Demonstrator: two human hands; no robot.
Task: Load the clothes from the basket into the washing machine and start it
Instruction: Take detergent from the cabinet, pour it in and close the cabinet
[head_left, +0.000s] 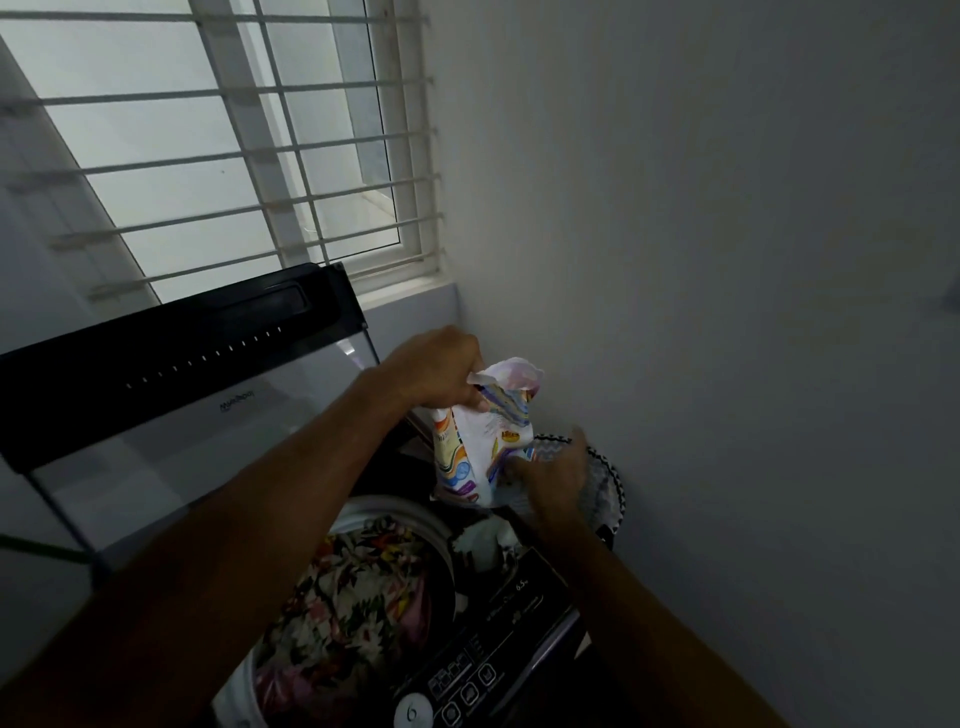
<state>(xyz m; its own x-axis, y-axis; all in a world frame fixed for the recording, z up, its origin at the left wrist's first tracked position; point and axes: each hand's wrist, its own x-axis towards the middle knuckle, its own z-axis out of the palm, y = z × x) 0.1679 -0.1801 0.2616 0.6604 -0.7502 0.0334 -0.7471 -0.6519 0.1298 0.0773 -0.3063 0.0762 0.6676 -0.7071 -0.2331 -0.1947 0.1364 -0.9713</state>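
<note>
Left hand (441, 371) pinches detergent pouch's (483, 441) top edge — right hand (550, 475) grips below.

window (218, 140) upper left, white frame, white horizontal bars (156, 171) across it with a few verticals. pale outside wall visible through the glass. white sill (410, 296) at its lower right corner. plain white wall (727, 260) fills the right half, meets the window wall in a corner. small dark object (955, 304) at the far right edge, cut off, can't identify. room is dim.
</note>
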